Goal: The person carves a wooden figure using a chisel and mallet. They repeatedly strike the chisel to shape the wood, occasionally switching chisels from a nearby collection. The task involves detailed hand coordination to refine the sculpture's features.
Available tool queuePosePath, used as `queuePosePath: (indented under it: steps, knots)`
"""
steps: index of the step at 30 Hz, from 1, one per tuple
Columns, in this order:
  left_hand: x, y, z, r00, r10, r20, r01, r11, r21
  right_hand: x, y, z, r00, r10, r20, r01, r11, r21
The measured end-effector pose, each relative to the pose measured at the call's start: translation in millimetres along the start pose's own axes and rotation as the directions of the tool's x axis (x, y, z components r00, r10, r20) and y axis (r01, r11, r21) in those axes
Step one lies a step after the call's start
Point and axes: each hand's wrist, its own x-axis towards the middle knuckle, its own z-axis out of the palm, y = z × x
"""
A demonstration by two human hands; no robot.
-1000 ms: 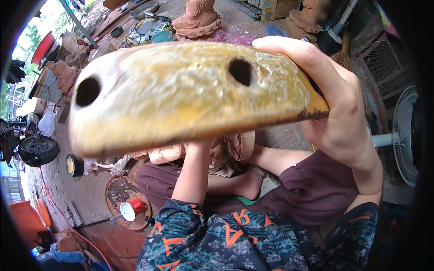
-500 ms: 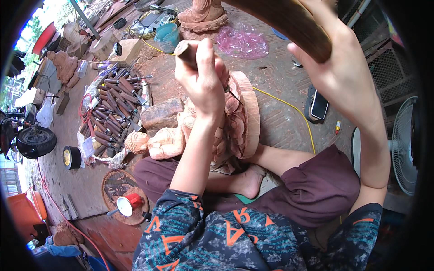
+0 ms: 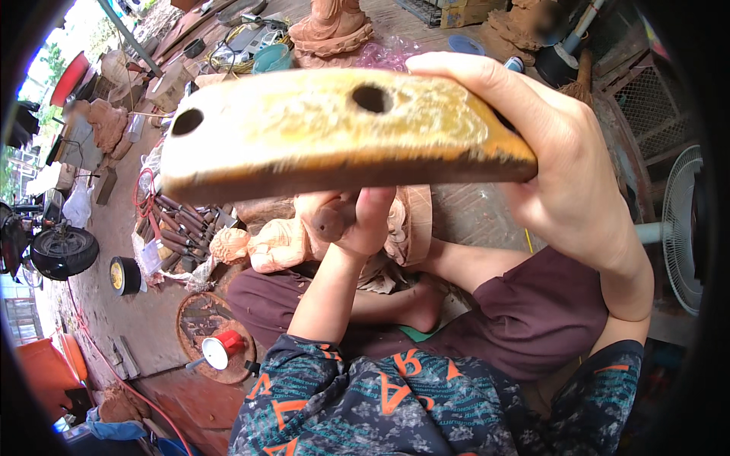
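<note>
Square the wooden block (image 3: 342, 140) to the end of the tool handle (image 3: 330, 222).
Your right hand (image 3: 574, 156) wraps one end of the block, raised over your left hand (image 3: 370, 222), which closes round the handle; the carved figure (image 3: 275, 247) lies beneath and left of it. Steady the tip first: it is hidden, so its contact is hard to judge.

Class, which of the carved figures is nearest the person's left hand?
The carved figure lying beside the person's legs, head toward picture left. The left hand overlaps it in view; others, like the upper figure and far-left figure, are farther off.
</note>
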Motion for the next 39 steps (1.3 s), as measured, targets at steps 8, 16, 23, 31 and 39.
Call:
queuePosePath:
  steps: [8,16,23,31,39]
  knots:
    - [-19,-23,-14,0.995,-0.083,0.052,0.083,0.997,0.001,-15,-9,-8,0.996,-0.05,-0.077,0.051,0.998,0.024]
    - [-30,-8,-9,0.982,-0.191,0.005,0.189,0.966,-0.179,-17,-29,-18,0.963,-0.228,-0.143,0.179,0.94,-0.291]
    - [-4,6,13,0.991,-0.076,-0.114,0.041,0.958,-0.284,-36,-16,-11,0.97,-0.214,-0.114,0.151,0.901,-0.406]
    - [-4,39,102,0.794,0.6,0.093,-0.607,0.791,0.079,-78,25,-2,0.991,0.053,-0.121,-0.079,0.971,-0.224]
    - [7,35,106,0.858,0.377,0.349,-0.476,0.839,0.265,-136,51,-7,0.91,0.378,-0.17,-0.394,0.917,-0.07]
